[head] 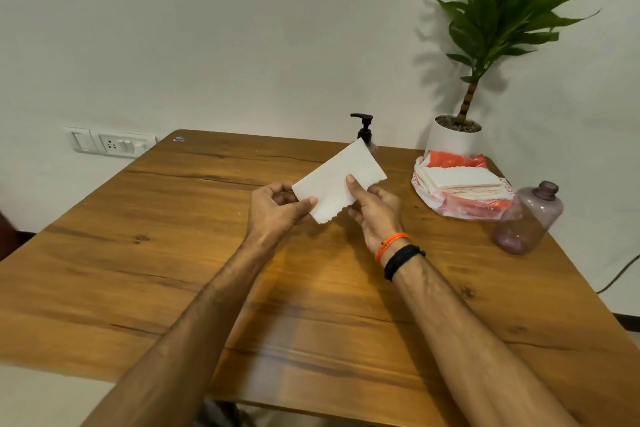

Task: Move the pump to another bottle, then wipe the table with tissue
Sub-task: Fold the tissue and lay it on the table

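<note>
Above the middle of the desk (pixel 173 270), the left hand (pixel 277 210) and right hand (pixel 375 210) each pinch a folded white tissue (pixel 337 180), thumbs on top. At twelve o'clock behind it stands the bottle (pixel 372 147) wearing the black pump (pixel 363 123). At three o'clock sit the tissue pack (pixel 460 184) and the open purple bottle (pixel 530 218).

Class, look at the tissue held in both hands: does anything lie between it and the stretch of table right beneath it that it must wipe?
Nothing visible does. The tissue, pinched by the left hand and right hand, hangs over bare table. The pump bottle, open bottle and tissue pack stand farther back and right.
</note>
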`<state>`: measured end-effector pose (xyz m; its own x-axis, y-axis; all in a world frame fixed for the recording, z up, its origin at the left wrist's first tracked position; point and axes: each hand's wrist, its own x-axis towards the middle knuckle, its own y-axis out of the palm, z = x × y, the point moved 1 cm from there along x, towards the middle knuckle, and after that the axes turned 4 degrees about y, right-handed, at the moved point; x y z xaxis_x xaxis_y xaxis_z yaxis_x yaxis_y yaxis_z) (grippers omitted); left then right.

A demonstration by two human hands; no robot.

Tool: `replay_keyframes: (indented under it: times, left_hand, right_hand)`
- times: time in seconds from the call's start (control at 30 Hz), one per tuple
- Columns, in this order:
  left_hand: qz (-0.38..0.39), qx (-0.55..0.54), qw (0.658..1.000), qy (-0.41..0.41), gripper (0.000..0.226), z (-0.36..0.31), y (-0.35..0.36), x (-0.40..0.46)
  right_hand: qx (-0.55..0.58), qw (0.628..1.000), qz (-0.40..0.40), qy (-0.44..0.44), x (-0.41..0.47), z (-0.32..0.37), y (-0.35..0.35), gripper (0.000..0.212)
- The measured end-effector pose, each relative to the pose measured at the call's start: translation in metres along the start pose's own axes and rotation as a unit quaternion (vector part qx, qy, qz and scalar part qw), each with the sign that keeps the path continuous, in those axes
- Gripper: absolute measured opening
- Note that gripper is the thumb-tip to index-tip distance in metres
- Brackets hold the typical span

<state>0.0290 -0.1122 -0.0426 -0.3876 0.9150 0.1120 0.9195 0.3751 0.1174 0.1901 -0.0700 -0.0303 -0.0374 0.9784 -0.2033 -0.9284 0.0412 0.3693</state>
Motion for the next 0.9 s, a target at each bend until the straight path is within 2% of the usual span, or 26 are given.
replay_keyframes:
  times: [0.13,0.27,0.43,0.6,0.77,0.9]
  left_hand:
    - [0.032,0.027,0.998,-0.045,0.04,-0.002,-0.002,0.0]
    - [0.049,0.034,0.998,0.016,0.039,-0.016,-0.002,0.005]
    - [0.052,0.03,0.994,0.092,0.017,-0.029,0.003,0.01]
    - [0.026,0.059,0.989,0.135,0.012,-0.024,0.006,0.009]
    - [0.019,0.088,0.985,0.147,0.019,-0.021,0.006,0.007]
    - [0.029,0.08,0.986,0.142,0.026,-0.022,0.006,0.006]
  right_hand:
    - [-0.062,0.996,-0.016,-0.063,0.005,0.003,-0.001,0.016]
    - [-0.172,0.977,0.019,-0.122,0.009,0.006,-0.004,0.016]
    - [-0.281,0.941,0.022,-0.19,0.009,0.01,-0.008,0.023]
    - [-0.258,0.927,0.042,-0.268,0.0,0.015,-0.007,0.032]
    - [-0.208,0.928,0.062,-0.303,-0.005,0.02,-0.004,0.017]
    - [-0.204,0.922,0.066,-0.322,-0.004,0.021,-0.004,0.013]
